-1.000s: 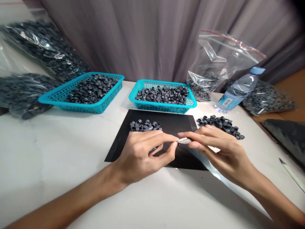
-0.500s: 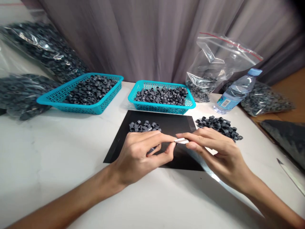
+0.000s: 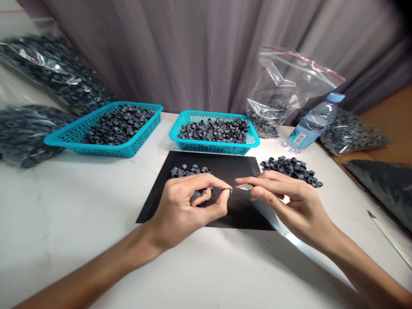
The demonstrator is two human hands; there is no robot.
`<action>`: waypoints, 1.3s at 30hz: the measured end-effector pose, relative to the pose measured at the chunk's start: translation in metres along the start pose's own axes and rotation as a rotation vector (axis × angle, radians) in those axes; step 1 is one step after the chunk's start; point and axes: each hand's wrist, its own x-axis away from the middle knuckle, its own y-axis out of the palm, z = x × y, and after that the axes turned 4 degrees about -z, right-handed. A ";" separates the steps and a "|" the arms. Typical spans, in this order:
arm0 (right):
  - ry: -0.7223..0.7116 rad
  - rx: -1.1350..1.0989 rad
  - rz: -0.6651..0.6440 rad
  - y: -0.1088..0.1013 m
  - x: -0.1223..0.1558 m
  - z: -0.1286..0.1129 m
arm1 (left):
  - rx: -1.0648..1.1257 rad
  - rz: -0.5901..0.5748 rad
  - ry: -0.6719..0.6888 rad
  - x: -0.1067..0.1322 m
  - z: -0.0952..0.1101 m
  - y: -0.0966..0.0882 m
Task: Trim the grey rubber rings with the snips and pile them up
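My left hand (image 3: 183,206) pinches a small dark grey plastic piece (image 3: 230,190) between thumb and forefinger; most of it is hidden by the fingertips. Facing it, my right hand (image 3: 292,197) is closed on a short, shiny, pointed metal blade (image 3: 244,187), whose tip points left. A narrow gap separates the blade from the grey piece. Both hands are above a black mat (image 3: 238,214). Behind my left hand, a small heap of grey ring-shaped pieces (image 3: 185,171) lies on the mat, partly covered by the fingers. A second grey heap (image 3: 294,168) sits beyond my right hand.
Two blue baskets (image 3: 128,150) (image 3: 214,148) of grey pieces stand at the back of the white table (image 3: 80,214). Filled plastic bags (image 3: 58,68) (image 3: 270,107) flank them. A water bottle (image 3: 310,124) stands at right, and a pointed white strip (image 3: 389,238) lies near the right edge.
My hands have drawn slightly apart, so the blade no longer meets the piece in my left fingers. The blade has turned a little. The whole view has shifted slightly.
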 end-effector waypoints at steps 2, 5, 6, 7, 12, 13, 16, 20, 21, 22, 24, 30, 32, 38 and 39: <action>0.015 -0.008 -0.023 -0.001 0.000 0.000 | 0.018 -0.022 -0.034 -0.001 0.001 -0.001; 0.031 -0.004 -0.050 -0.001 0.001 0.000 | 0.051 -0.046 -0.058 -0.002 0.003 0.000; 0.034 0.002 -0.054 -0.001 0.001 0.000 | 0.061 -0.050 -0.060 -0.002 0.003 0.000; 0.037 0.008 -0.059 -0.001 0.000 0.000 | 0.068 -0.052 -0.060 -0.002 0.003 0.000; 0.044 0.019 -0.082 -0.002 -0.001 -0.001 | 0.068 -0.063 -0.048 -0.002 0.000 0.001; 0.045 0.018 -0.088 -0.002 -0.001 -0.001 | 0.063 -0.064 -0.042 -0.002 0.000 0.001; 0.047 0.012 -0.098 -0.002 -0.001 -0.002 | 0.049 -0.059 -0.023 -0.002 -0.001 0.001; 0.041 0.016 -0.097 -0.003 -0.001 -0.002 | 0.049 -0.052 0.000 -0.001 -0.001 0.002; 0.040 0.019 -0.101 -0.003 -0.001 -0.002 | 0.048 -0.053 0.006 -0.001 -0.001 0.002; 0.040 0.023 -0.104 -0.003 -0.001 -0.002 | 0.047 -0.053 0.011 -0.001 -0.001 0.003; 0.039 0.030 -0.111 -0.003 -0.002 -0.002 | 0.039 -0.050 0.024 0.000 -0.001 0.003; 0.022 0.040 -0.124 -0.005 -0.002 -0.002 | -0.007 -0.042 0.063 0.001 -0.003 0.002; 0.018 0.049 -0.125 -0.005 -0.002 -0.002 | -0.026 -0.039 0.082 0.001 -0.003 0.002; 0.025 0.073 -0.124 -0.004 -0.002 -0.002 | -0.048 -0.038 0.103 -0.001 -0.001 0.001; 0.024 0.074 -0.124 -0.004 -0.002 -0.002 | -0.050 -0.036 0.105 -0.001 0.000 0.002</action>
